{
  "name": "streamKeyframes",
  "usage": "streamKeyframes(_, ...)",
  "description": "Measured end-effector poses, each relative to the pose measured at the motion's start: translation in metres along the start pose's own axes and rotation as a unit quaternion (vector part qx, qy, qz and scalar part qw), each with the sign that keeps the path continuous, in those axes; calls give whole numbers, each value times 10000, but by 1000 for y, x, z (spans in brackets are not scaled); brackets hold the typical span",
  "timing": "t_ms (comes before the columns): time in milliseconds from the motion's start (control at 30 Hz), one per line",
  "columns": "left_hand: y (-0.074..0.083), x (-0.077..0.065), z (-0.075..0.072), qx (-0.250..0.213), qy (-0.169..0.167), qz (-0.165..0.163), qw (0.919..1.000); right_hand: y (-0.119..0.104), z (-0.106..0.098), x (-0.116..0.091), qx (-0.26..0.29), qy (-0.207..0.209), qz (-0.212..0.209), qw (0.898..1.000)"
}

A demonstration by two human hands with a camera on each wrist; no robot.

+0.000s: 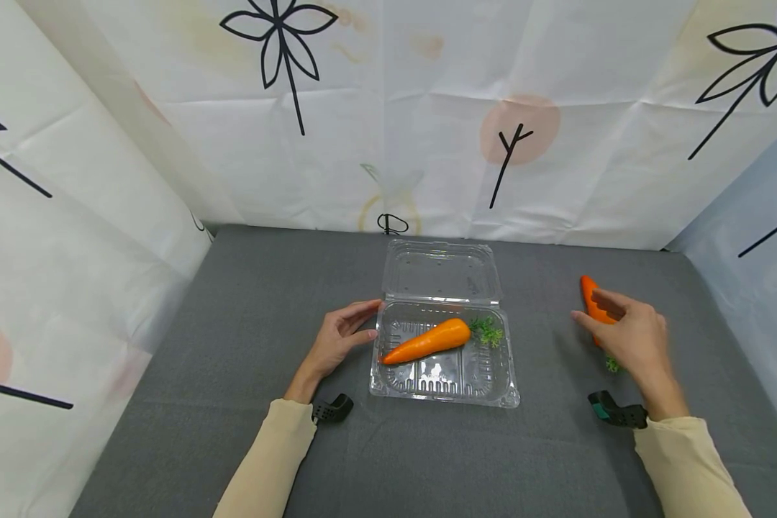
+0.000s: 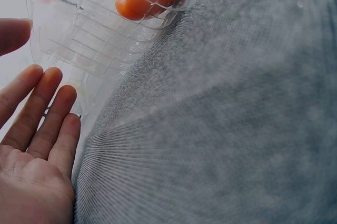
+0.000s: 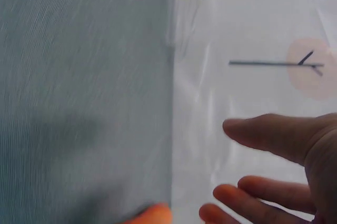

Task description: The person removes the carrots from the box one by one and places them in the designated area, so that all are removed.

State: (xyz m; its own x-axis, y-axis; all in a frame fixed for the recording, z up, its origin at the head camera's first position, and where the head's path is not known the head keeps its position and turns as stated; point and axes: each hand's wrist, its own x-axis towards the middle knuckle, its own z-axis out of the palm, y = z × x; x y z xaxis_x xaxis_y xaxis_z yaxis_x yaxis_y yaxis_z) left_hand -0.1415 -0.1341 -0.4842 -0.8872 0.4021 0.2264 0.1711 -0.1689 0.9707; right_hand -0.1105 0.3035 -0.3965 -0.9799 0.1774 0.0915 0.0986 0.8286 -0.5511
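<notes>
A clear plastic clamshell container lies with its lid folded back on the grey table. Inside its base is an orange carrot with a green leafy tuft at the right end. At the container's left side, my left hand has its fingers extended to the wall; the left wrist view shows them straight beside the clear plastic. Over to the right, my right hand hovers above a second carrot, partly covering it. A gap shows between thumb and fingers, and nothing is held there.
Grey cloth covers the table. White patterned fabric hangs behind it and along both sides. Each wrist wears a black strap mount.
</notes>
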Motion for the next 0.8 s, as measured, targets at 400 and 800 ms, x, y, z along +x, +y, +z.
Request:
streamKeyframes(400, -1, 0, 0, 34, 0, 8, 10000, -35, 22, -18, 783, 95, -1060, 9912)
streamKeyframes(800, -1, 0, -1, 6, -27, 41, 10000, -70, 47, -30, 2453, -782, -1770, 9499)
